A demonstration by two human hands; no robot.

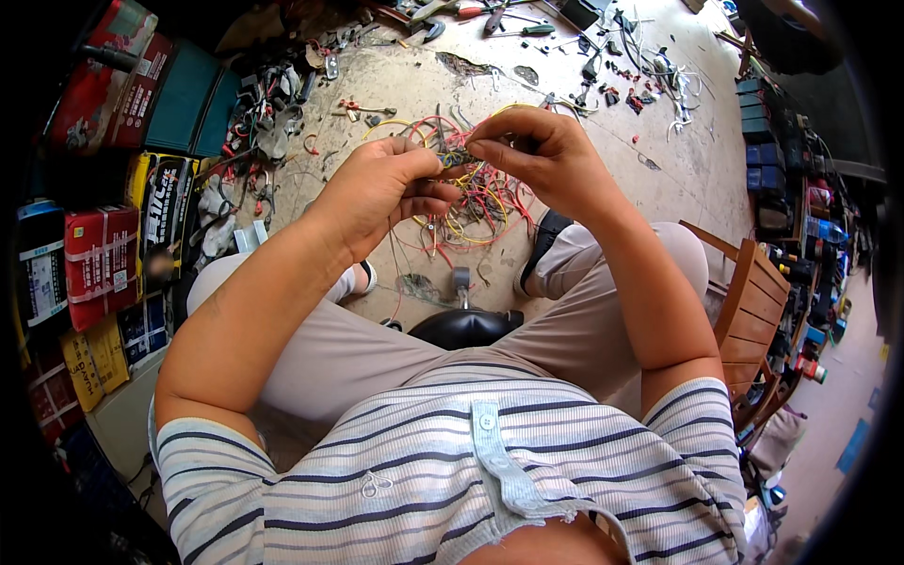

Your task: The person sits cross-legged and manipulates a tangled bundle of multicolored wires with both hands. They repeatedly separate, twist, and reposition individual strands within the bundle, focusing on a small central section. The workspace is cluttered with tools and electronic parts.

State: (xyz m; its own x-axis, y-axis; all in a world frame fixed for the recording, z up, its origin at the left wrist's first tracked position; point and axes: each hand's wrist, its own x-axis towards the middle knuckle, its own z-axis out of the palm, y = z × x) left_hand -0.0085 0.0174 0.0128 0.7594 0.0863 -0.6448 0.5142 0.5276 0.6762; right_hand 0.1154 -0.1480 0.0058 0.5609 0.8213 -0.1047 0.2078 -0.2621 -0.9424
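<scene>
We are in a cluttered repair workshop. Hand tools (499, 19) and cable scraps (650, 75) lie scattered over a stained concrete floor (603, 132). A tangle of coloured wires (476, 202) sprawls in the middle. Boxed batteries (99, 259) are stacked along the left side, and shelves of small parts (791, 207) crowd the right beside a wooden chair (753, 301).

hands: two, left hand (381, 188) and right hand (537, 155)
wire bundle (466, 193): one tangle, strands too many to count
wooden chair (753, 311): one
shoes: two, one black shoe (546, 240)
screwdrivers (527, 30): at least two
</scene>
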